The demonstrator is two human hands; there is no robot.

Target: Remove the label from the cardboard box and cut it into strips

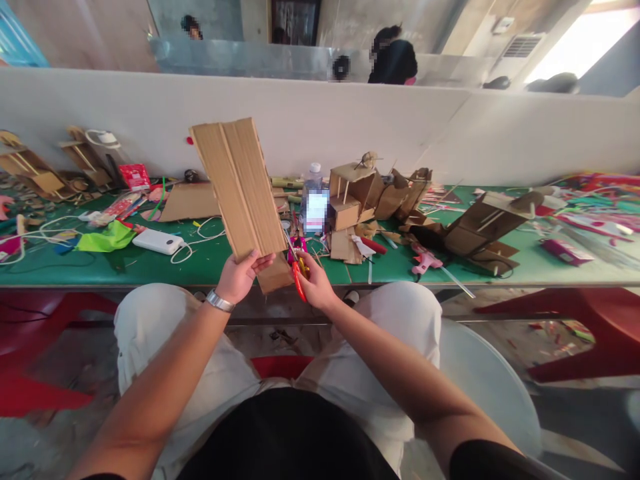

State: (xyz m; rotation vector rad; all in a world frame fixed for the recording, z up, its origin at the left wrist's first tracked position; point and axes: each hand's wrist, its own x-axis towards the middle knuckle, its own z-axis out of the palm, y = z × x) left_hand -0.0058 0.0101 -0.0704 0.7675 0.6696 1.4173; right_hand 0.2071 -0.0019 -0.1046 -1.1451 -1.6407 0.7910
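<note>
My left hand grips the lower end of a long cardboard strip, thumb in front, and holds it up tilted over the table edge. Creases run along the strip's length. In my right hand is a pair of scissors with red-orange handles. Their blades point up at the lower right edge of the cardboard; whether they bite into it I cannot tell. Below the left hand another brown cardboard part shows, and its link to the strip is unclear.
On the green table lie a white power bank, a lit phone against a bottle, a pink glue gun and cardboard models. A pale partition runs behind. People sit beyond it. Red stools flank me.
</note>
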